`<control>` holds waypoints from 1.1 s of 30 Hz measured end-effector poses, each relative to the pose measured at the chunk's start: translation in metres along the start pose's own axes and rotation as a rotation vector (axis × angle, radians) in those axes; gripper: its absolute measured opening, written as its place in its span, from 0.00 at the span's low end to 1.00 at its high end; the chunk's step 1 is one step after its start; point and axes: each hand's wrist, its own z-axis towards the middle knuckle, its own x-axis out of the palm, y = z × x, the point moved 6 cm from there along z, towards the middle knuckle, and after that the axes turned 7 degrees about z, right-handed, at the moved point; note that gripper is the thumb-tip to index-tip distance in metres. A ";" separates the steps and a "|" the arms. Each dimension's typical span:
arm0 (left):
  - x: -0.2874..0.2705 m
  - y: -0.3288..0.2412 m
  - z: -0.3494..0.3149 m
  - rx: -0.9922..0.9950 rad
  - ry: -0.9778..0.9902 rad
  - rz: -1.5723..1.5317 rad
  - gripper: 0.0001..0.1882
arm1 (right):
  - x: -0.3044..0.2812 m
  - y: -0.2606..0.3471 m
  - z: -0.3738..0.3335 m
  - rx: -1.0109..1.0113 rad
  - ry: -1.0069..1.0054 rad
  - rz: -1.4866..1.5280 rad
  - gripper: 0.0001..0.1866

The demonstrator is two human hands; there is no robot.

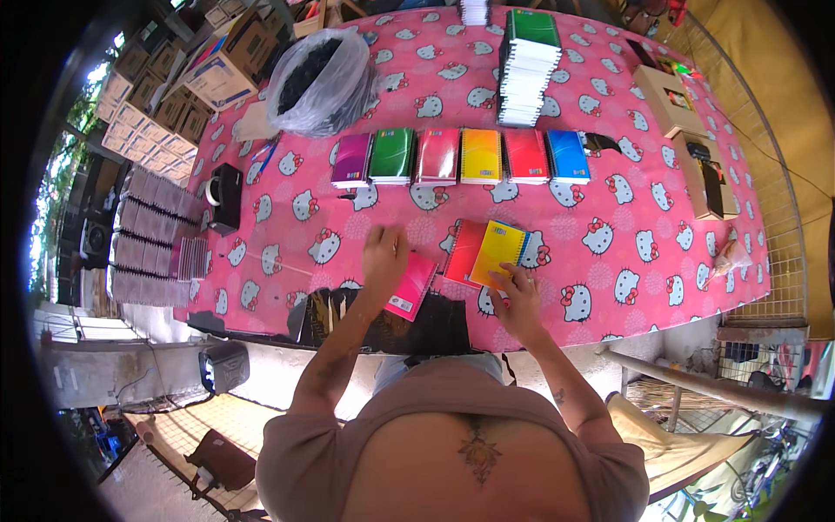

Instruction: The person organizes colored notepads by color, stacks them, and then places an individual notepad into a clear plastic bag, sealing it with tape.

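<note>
My left hand (384,257) is above the table beside a pink notebook (411,287), its fingers curled; whether anything is in them is hidden. My right hand (519,300) grips the lower corner of a yellow spiral notebook (499,250). That notebook overlaps a red notebook (464,250) on its left, and a blue edge shows beneath it on the right. Farther back runs a row of small notebook piles: purple (351,159), green (391,153), pinkish red (437,154), yellow (481,154), red (525,154) and blue (568,155).
A tall notebook stack (525,83) stands behind the row. At the back left are a plastic bag (348,91) and cardboard boxes (230,70). A black tape dispenser (228,198) and bundled notebooks (156,235) are on the left; open cardboard trays (704,174) lie right.
</note>
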 end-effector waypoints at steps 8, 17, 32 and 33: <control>-0.018 -0.013 -0.072 -0.010 0.296 0.122 0.28 | -0.014 -0.044 0.035 0.202 -0.270 0.058 0.22; 0.074 -0.093 -0.019 0.183 0.103 -0.169 0.35 | -0.013 -0.066 0.175 0.058 -0.228 0.097 0.25; 0.037 0.029 0.099 0.406 -0.093 0.213 0.27 | 0.079 -0.051 0.182 0.677 0.079 1.273 0.30; 0.053 0.003 0.077 0.453 0.129 0.057 0.26 | 0.088 -0.048 0.168 0.902 0.073 1.647 0.29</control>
